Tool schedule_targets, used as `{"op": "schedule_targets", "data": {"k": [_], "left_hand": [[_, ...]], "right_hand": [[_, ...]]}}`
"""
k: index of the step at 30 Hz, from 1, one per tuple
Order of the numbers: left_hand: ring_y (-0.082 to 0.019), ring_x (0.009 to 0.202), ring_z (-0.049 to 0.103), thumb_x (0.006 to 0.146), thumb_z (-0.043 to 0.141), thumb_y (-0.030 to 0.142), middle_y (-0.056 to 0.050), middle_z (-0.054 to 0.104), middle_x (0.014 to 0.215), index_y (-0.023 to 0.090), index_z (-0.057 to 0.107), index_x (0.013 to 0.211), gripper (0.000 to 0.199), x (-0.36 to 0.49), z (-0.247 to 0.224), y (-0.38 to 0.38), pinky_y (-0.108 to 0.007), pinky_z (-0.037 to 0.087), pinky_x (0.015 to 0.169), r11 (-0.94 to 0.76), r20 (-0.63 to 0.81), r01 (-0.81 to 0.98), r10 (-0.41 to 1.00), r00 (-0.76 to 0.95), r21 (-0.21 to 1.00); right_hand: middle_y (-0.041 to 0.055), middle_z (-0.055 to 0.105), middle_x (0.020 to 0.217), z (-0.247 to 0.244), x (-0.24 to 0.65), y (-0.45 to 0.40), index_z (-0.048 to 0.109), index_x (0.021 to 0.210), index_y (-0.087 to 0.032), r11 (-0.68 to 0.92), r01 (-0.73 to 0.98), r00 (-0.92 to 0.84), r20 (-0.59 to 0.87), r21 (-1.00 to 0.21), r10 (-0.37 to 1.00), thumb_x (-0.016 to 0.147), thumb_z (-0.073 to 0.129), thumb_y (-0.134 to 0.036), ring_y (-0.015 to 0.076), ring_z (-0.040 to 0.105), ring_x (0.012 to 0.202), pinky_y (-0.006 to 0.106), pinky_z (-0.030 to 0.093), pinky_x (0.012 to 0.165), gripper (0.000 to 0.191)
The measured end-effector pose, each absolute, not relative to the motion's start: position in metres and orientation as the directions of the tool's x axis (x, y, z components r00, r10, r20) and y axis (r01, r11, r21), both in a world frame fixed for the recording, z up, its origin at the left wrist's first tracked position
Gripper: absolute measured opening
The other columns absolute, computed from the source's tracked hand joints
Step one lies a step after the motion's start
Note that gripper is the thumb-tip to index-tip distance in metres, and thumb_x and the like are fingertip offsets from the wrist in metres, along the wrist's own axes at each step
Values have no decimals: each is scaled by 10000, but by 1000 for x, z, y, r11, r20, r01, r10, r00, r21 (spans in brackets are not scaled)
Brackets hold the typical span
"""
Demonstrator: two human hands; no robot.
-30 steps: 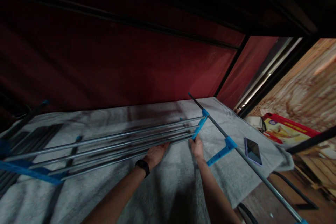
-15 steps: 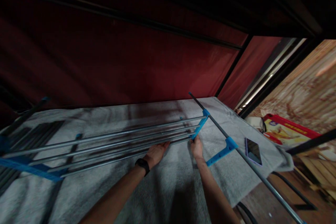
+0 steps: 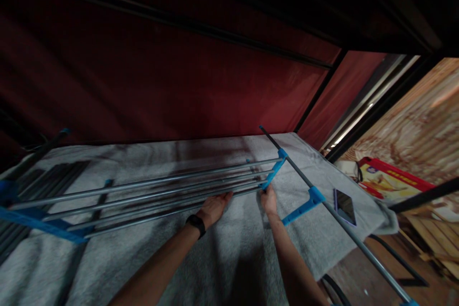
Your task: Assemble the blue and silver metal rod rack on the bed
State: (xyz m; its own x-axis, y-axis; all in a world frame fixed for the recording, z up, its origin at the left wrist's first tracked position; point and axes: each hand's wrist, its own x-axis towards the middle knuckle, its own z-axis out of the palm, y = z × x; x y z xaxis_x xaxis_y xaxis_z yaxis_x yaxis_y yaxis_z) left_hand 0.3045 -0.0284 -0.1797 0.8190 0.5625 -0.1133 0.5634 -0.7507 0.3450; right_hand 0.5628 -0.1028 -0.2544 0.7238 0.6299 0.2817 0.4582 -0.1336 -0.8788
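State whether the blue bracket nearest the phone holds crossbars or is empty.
Empty: no crossbars join the near bracket; the crossbars run to the far bracket.

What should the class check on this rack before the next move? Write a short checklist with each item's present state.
1. Left hand at the nearest metal tube: ok.
2. Right hand at the near end of the upper blue bracket: ok.
3. That tube fully seated in the upper blue bracket: cannot tell, the joint is too small and partly covered by fingers.
4. Tubes fitted in the lower blue bracket on the same pole: not ok, none there.
5. Phone apart from both hands: ok, it lies on the gray cloth across the pole.
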Motion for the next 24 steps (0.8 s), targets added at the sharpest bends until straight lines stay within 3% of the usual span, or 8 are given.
{"op": "schedule_targets", "data": {"k": [11,24], "left_hand": [[-286,1304,638,936,357,-5,-154,643,1447,185,532,1498,618,304,-181,-30,-448,505,1091,-739,-91,563,575,813,370],[-288,1310,633,877,355,-32,-186,643,1434,113,490,1515,669,303,-185,-25,-442,496,1102,-758,-94,524,534,841,387]], "right_hand": [[68,752,995,-244,558,-106,655,1067,-199,-177,472,714,257,-864,651,705,517,-257,254,685,965,397,534,977,392],[104,724,878,-236,539,-102,651,1166,-151,-354,447,777,161,-822,608,753,481,-218,290,695,884,388,518,870,452]]}}
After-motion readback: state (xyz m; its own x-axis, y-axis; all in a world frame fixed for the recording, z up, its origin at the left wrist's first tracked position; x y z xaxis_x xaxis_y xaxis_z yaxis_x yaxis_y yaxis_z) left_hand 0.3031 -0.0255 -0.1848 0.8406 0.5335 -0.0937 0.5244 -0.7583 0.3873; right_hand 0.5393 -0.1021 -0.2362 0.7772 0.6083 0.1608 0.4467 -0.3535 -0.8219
